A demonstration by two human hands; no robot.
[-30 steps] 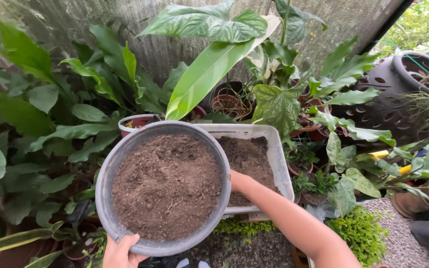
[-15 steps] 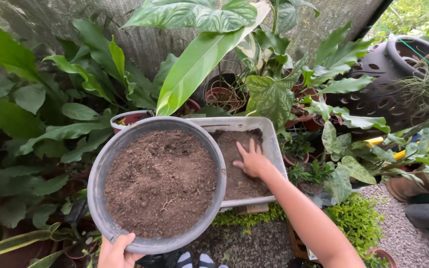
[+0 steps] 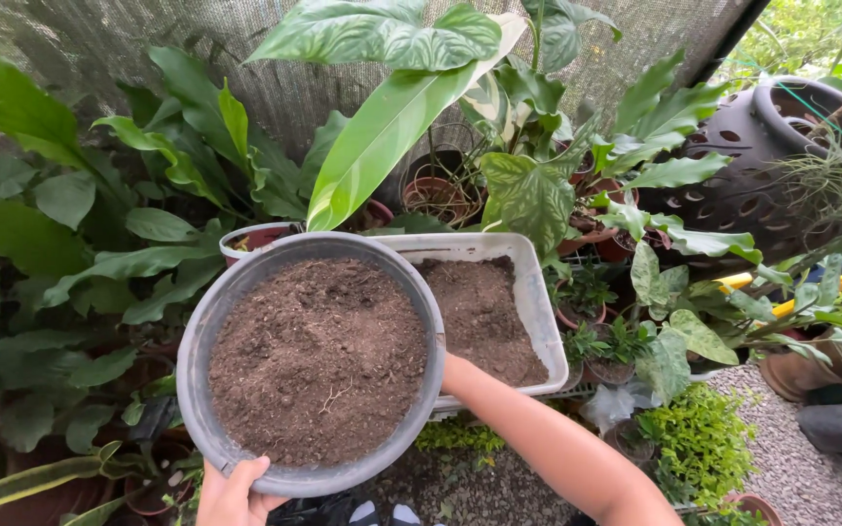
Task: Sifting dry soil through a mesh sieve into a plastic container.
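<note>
gripping grey soil-filled basin (image 3: 209,321) rim, left hand (image 3: 231,492) fingers clenched; right hand (image 3: 452,370) mostly hidden behind rim, grasp unclear, beside white soil tray (image 3: 546,321)

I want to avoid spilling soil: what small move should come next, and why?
Probably level the grey basin and steady it with both hands: it is heaped with soil, the left hand grips only its near rim, and the right hand is hidden under its right edge, over the white tray.

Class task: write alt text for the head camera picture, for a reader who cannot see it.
A person's left hand grips the near rim of a round grey basin full of dark soil, while the right hand reaches under its far side. Behind it sits a white rectangular tray of soil, with leafy potted plants all around.
</note>
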